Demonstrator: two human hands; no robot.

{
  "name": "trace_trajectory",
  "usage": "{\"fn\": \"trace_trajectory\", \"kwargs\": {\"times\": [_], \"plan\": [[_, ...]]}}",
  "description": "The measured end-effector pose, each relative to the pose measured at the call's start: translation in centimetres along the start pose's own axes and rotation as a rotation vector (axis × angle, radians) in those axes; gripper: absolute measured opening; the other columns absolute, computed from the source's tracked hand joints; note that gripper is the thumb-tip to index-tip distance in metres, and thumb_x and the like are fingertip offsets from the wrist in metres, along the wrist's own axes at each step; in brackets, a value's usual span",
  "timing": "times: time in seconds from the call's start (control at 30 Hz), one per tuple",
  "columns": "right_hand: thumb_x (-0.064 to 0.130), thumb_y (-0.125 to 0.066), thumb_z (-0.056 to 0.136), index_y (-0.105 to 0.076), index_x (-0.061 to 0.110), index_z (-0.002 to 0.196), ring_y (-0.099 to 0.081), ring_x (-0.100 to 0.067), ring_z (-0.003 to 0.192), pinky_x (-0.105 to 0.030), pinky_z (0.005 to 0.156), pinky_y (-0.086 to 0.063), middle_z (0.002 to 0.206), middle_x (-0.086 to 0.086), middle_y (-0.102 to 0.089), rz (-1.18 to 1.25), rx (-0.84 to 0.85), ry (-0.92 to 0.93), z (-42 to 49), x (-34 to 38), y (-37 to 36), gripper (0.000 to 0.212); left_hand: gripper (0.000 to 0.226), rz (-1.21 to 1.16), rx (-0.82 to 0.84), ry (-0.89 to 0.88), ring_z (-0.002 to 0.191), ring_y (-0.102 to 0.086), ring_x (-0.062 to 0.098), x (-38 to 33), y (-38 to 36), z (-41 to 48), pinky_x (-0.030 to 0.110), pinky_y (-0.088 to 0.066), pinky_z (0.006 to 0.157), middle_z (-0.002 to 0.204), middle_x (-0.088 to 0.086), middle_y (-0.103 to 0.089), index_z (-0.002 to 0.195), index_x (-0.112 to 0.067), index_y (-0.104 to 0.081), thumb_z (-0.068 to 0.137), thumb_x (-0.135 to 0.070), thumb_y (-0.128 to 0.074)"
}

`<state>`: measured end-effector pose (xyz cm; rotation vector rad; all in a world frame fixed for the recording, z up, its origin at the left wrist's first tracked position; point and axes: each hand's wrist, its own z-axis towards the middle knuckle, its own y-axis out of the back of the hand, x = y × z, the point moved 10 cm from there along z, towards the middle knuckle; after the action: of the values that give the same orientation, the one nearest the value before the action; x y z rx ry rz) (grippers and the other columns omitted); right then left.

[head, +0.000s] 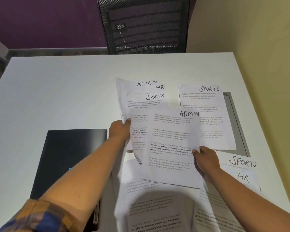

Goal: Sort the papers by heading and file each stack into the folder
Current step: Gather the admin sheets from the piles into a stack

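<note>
Two pinch grips: left hand (pixel 120 129) on fanned sheaf (pixel 137 104), 9 o'clock edge; right hand (pixel 206 159) on ADMIN sheet (pixel 171 144), 3 o'clock edge. Light, limp, crease-prone; grip mid-edge.

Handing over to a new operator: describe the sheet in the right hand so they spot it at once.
On the white table, look just right of the black folder. The ADMIN sheet is held up in front of everything, the right hand pinching its right edge. Unlike the fanned sheets in the left hand, its whole page shows.
</note>
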<state>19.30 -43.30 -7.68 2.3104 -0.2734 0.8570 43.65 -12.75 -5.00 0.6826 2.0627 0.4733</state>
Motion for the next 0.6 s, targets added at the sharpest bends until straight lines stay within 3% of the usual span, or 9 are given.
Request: {"fn": "trace_trajectory", "kwargs": {"times": [0.07,0.17,0.23,0.3,0.37,0.5,0.6], "plan": [[0.022,-0.059,0.095,-0.063,0.021,0.071,-0.053,-0.019,0.052,-0.030,0.064,-0.044,0.059,0.002,-0.061,-0.013,-0.007,0.004,0.0,0.0,0.0,0.025,0.049,0.124,-0.003,-0.055,0.080,-0.063,0.030,-0.8,0.9,0.2,0.034,-0.050,0.072,0.083,0.010,-0.068,0.076,-0.007,-0.064,0.097,-0.048,-0.047],[0.022,-0.059,0.095,-0.067,0.020,0.077,-0.066,-0.027,0.074,-0.038,0.079,-0.052,0.076,-0.002,-0.070,-0.062,-0.025,0.032,-0.3,0.6,0.3,0.020,0.053,0.173,-0.007,-0.157,0.065,-0.060,0.027,-2.0,2.5,0.2,0.031,-0.043,0.060,0.060,0.006,-0.062,0.056,-0.012,-0.052,0.094,-0.049,-0.051],[0.022,-0.058,0.095,-0.067,0.018,0.080,-0.066,-0.030,0.081,-0.040,0.084,-0.052,0.081,-0.004,-0.071,-0.086,-0.032,0.048,-0.5,1.0,0.3,0.018,0.039,0.168,0.034,-0.212,0.067,-0.064,0.026,-2.4,3.0,0.5,0.030,-0.045,0.063,0.065,0.004,-0.066,0.069,-0.011,-0.061,0.091,-0.043,-0.058],[0.022,-0.058,0.096,-0.069,0.017,0.088,-0.065,-0.030,0.088,-0.040,0.088,-0.052,0.090,-0.004,-0.072,-0.108,-0.039,0.060,-0.8,1.4,0.3,0.014,0.023,0.159,0.059,-0.241,0.062,-0.063,0.021,-2.7,3.7,0.6,0.027,-0.046,0.061,0.070,0.003,-0.068,0.097,-0.012,-0.068,0.091,-0.033,-0.062],[0.022,-0.057,0.096,-0.070,0.015,0.096,-0.065,-0.030,0.093,-0.040,0.089,-0.051,0.096,-0.005,-0.072,-0.128,-0.051,0.074,-0.8,1.6,0.4,0.015,0.025,0.221,0.055,-0.260,0.062,-0.060,0.019,-2.9,4.7,0.4,0.025,-0.043,0.061,0.076,0.005,-0.067,0.114,-0.011,-0.067,0.094,-0.025,-0.059],[0.022,-0.057,0.095,-0.071,0.007,0.095,-0.064,-0.032,0.089,-0.042,0.086,-0.052,0.095,-0.009,-0.073,-0.187,-0.053,0.075,-0.9,1.7,0.4,0.020,0.030,0.415,-0.075,-0.315,0.090,-0.064,0.028,-3.8,8.0,-0.2,0.035,-0.054,0.079,0.108,0.010,-0.069,0.122,-0.016,-0.064,0.097,-0.027,-0.052],[0.022,-0.055,0.096,-0.071,0.011,0.100,-0.063,-0.031,0.092,-0.036,0.082,-0.048,0.100,-0.008,-0.073,-0.213,-0.045,0.079,-1.2,2.0,0.4,0.020,0.024,0.404,-0.229,-0.376,0.084,-0.064,0.028,-5.0,11.8,-1.1,0.038,-0.056,0.072,0.103,0.008,-0.071,0.107,-0.020,-0.066,0.099,-0.031,-0.047]]}}
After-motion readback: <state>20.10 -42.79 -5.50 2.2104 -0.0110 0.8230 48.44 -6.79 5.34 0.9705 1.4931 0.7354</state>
